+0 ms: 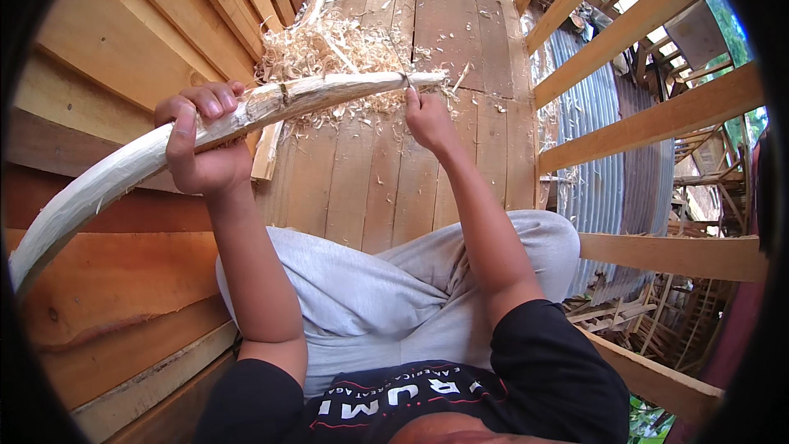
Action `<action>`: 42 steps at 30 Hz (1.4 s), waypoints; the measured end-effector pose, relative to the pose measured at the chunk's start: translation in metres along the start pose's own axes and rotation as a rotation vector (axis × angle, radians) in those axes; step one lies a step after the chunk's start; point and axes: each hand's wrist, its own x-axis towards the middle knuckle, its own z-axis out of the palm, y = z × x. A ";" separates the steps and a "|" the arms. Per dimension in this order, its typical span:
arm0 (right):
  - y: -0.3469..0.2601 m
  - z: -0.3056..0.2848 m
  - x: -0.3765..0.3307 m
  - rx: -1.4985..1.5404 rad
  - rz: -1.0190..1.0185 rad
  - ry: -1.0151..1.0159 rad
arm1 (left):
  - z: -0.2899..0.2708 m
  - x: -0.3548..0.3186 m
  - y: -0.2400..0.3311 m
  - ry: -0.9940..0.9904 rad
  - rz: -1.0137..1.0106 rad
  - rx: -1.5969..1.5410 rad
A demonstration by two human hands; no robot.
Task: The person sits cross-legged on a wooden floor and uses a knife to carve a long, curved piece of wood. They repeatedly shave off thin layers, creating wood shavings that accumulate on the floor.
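A long, curved, peeled wooden pole (329, 89) runs from the lower left up to the middle of the head view. Its pale surface carries some brown bark patches. My left hand (205, 136) is wrapped round its middle, thumb on the near side. Close to the pole's far right tip, my right hand (429, 122) is closed in a fist. From that fist a thin dark blade (401, 62), like a knife's, crosses the pole; the handle is hidden in my fingers.
Curly wood shavings (316, 53) are heaped beyond the pole on the plank floor (370, 173). A board wall (123, 279) rises close on the left. Slatted wooden railing (657, 119) borders the right, with corrugated metal sheets (588, 148) outside it. My crossed legs (370, 288) are below.
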 end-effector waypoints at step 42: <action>-0.052 -0.007 -0.073 0.039 -0.159 0.012 | 0.042 -0.010 0.023 0.029 0.081 -0.094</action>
